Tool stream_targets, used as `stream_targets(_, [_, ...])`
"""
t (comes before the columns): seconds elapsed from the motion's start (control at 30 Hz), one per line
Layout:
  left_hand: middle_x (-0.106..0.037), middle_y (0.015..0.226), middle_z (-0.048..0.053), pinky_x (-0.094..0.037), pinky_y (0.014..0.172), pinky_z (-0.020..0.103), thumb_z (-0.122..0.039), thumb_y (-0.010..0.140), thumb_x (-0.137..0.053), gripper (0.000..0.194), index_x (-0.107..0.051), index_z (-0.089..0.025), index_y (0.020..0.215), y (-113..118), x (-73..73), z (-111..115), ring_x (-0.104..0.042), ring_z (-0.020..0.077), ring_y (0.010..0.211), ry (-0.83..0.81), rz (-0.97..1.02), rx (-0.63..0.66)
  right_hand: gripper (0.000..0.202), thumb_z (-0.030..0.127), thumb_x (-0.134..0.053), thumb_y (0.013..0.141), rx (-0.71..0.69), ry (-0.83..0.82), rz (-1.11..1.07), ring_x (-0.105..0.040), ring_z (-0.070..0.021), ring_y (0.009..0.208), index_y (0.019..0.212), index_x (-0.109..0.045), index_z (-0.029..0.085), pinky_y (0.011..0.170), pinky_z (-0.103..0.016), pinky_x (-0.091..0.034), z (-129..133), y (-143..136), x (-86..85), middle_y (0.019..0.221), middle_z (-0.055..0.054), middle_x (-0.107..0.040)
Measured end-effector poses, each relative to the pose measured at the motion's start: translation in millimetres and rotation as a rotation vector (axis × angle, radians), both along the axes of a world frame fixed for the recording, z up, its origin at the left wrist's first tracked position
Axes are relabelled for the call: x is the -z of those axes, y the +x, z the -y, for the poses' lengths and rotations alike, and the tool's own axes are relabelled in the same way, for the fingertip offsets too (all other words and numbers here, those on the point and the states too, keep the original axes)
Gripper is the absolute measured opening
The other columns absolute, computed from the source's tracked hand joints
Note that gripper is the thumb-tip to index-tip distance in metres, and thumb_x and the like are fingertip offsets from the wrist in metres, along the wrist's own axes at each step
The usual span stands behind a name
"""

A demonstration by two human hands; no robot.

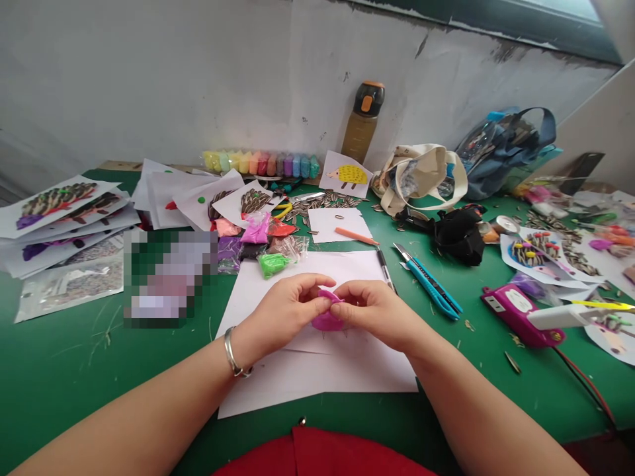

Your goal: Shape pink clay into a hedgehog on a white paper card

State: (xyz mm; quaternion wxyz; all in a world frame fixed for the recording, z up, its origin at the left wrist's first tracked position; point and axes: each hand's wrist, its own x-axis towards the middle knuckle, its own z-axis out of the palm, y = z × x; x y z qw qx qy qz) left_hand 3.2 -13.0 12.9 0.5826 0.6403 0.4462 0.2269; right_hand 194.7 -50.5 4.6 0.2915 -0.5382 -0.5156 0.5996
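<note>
- The pink piece (327, 322), which looks like soft clay, is in front of the person, over the white paper (292, 380) on the green counter (74, 370).
- It lies between the two hands, touched from both sides; neither hand is clearly nearer.
- The left hand (296, 305) has its grip closed on the piece's left side, the thumb pressed to the upper edge and the fingers curled behind.
- The right hand (373, 305) has a matching closed grip from the right, its thumb tip just beside the other thumb.
- Pink shows above the thumbs as a thin raised edge, and below them as a wider, rounded part. The fingers hide much of it, so its long axis cannot be told.
- Whether the lower part touches the paper or hangs just above it cannot be told either.
- Beyond the right hand lies a black pen (383, 266), its near end close to the knuckles; farther right is a blue cutter (430, 283), slanting away to the left.
- Beyond the left hand are small bags, one green (272, 264) and one pink (256, 228), with an orange stick (354, 235) to their right.
</note>
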Motion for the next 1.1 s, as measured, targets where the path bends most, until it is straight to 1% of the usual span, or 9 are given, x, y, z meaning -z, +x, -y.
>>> stream_targets(0.1, [-0.074,0.094,0.005,-0.054,0.071,0.029,-0.034,0.081,-0.066,0.036,-0.069,-0.018,0.113,0.9,-0.7,0.4,-0.067,0.0199,0.082,0.003,-0.032,0.004,0.017,0.033,-0.064,0.085,-0.023,0.012,0.066,-0.058,-0.0156,0.068,0.083,-0.073,0.018,0.061,-0.027,-0.044,0.6,-1.1,0.6,0.074,-0.002,-0.069])
stream_targets(0.23, [-0.074,0.100,0.007,-0.053,0.070,0.029,-0.035,0.082,-0.064,0.039,-0.069,-0.017,0.116,0.4,-1.2,-1.0,-0.067,0.0208,0.085,0.033,-0.074,0.012,0.016,0.026,-0.060,0.085,-0.017,0.034,0.144,-0.051,-0.0123,0.061,0.074,-0.069,0.018,0.055,-0.025,-0.036,1.0,-0.2,-1.3,0.066,0.001,-0.063])
stream_targets(0.43, [-0.074,0.102,0.007,-0.053,0.074,0.030,-0.040,0.088,-0.057,0.037,-0.070,-0.016,0.113,-0.2,-1.7,-2.6,-0.067,0.0203,0.086,0.053,-0.021,0.033,0.031,0.046,-0.070,0.084,0.017,0.006,-0.094,-0.060,-0.0158,0.074,0.100,-0.070,0.019,0.066,-0.028,-0.046,-0.9,3.0,-3.7,0.085,-0.002,-0.069])
stream_targets(0.57, [-0.075,0.089,0.006,-0.052,0.065,0.029,-0.037,0.088,-0.059,0.047,-0.062,-0.017,0.130,-0.7,-1.2,-1.7,-0.069,0.0205,0.078,0.017,-0.038,0.010,0.031,0.049,-0.071,0.083,0.062,0.095,-0.027,-0.053,-0.0133,0.066,0.084,-0.068,0.018,0.061,-0.027,-0.041,-2.9,7.2,-5.4,0.071,0.000,-0.061])
stream_targets(0.67, [-0.076,0.100,0.008,-0.056,0.076,0.032,-0.036,0.089,-0.060,0.053,-0.056,-0.016,0.138,-3.0,0.3,-2.0,-0.071,0.0223,0.090,0.051,-0.024,-0.042,0.034,0.052,-0.072,0.081,0.136,0.122,0.018,-0.049,-0.0125,0.062,0.077,-0.065,0.019,0.058,-0.027,-0.040,-5.2,15.0,-6.7,0.067,0.001,-0.057])
stream_targets(0.77, [-0.075,0.114,0.009,-0.054,0.092,0.035,-0.032,0.092,-0.056,0.039,-0.064,-0.018,0.127,-6.1,4.3,-2.9,-0.069,0.0235,0.104,0.294,-0.109,-0.035,0.035,0.053,-0.072,0.080,0.156,0.101,0.096,-0.049,-0.0131,0.061,0.077,-0.066,0.019,0.057,-0.028,-0.040,-7.2,21.7,-5.1,0.066,0.001,-0.058])
stream_targets(0.87, [-0.075,0.113,0.009,-0.053,0.097,0.038,-0.025,0.096,-0.047,0.030,-0.072,-0.017,0.112,-7.4,10.9,-2.5,-0.068,0.0240,0.104,0.626,-0.222,0.125,0.034,0.054,-0.068,0.082,0.109,0.064,0.219,-0.050,-0.0140,0.060,0.077,-0.067,0.020,0.054,-0.028,-0.039,-8.1,23.0,-1.3,0.066,0.000,-0.059])
stream_targets(0.97, [-0.073,0.115,0.013,-0.054,0.096,0.042,-0.017,0.097,-0.042,0.033,-0.072,-0.014,0.112,-6.8,18.3,-0.7,-0.067,0.0266,0.105,0.852,-0.276,0.276,0.033,0.051,-0.064,0.084,0.082,0.054,0.299,-0.047,-0.0130,0.056,0.074,-0.066,0.020,0.050,-0.027,-0.034,-8.6,20.8,1.5,0.063,0.000,-0.059])
stream_targets(1.1, [-0.068,0.123,0.016,-0.053,0.099,0.045,-0.007,0.092,-0.043,0.037,-0.068,-0.014,0.119,-6.4,27.6,-0.1,-0.063,0.0292,0.115,1.022,-0.335,0.343,0.029,0.045,-0.062,0.084,0.053,0.073,0.340,-0.043,-0.0114,0.053,0.073,-0.066,0.019,0.048,-0.026,-0.029,-9.9,17.6,2.1,0.061,0.001,-0.058])
